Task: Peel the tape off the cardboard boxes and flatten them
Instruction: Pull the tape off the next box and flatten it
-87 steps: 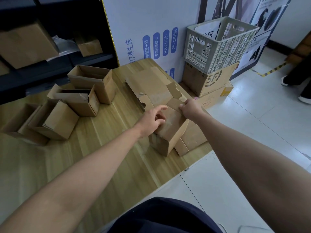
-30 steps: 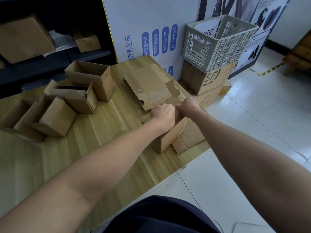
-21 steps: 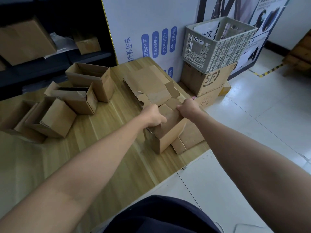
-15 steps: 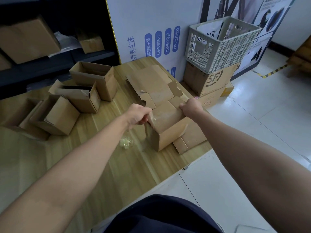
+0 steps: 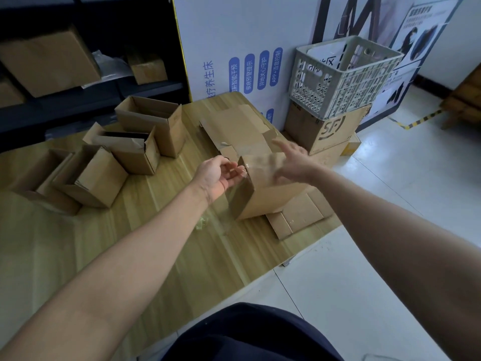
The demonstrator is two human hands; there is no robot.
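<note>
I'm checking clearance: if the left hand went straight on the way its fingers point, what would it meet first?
Most likely the upright cardboard box. The left hand has its fingers aimed at the box's near top corner, seemingly just short of it, though depth is hard to judge.

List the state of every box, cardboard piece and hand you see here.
near box, top shut, resting partly on flattened cardboard
left boxes, open, not flattened
tape scrap, loose on table
left hand, fingers curled at box corner, grip unclear
right hand, open, blurred, over box
crate, stacked on SF carton
</note>
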